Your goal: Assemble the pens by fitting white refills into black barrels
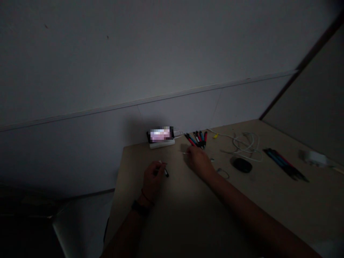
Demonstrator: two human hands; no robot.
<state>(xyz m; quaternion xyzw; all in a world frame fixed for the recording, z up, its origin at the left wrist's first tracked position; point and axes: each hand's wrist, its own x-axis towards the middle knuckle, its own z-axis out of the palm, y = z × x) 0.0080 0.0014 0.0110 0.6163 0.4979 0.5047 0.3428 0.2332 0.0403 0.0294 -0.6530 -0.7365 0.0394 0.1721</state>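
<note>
Left hand (153, 179) is gripping a slim black-and-white pen (166, 172) near the front of the pale desk (137, 161), fingers curled, its dark end sticking out past the fingertips. Right hand (199, 162) is resting low on the desktop, fingertips bunched toward a thin bright sliver (184, 153) just ahead of them. Light is poor: cannot tell if the sliver is gripped or only being touched.

Handling estimate: pen is likely light, stiff and smooth, so it may slip or roll if released. Best hold is mid-barrel with 2 or 3 fingers. Sliver is too small and dim to identify; it looks light, so a fingertip pinch seems the only practical hold.

Around them: a fanned bunch of coloured pens (196, 139) is lying just past the right hand, near a phone (160, 134) propped on a white block (162, 144). Further right are a coiled white cable (245, 147), a black oval object (242, 165), and a 2nd bunch of pens (285, 164) lying near the desk's far right edge.
</note>
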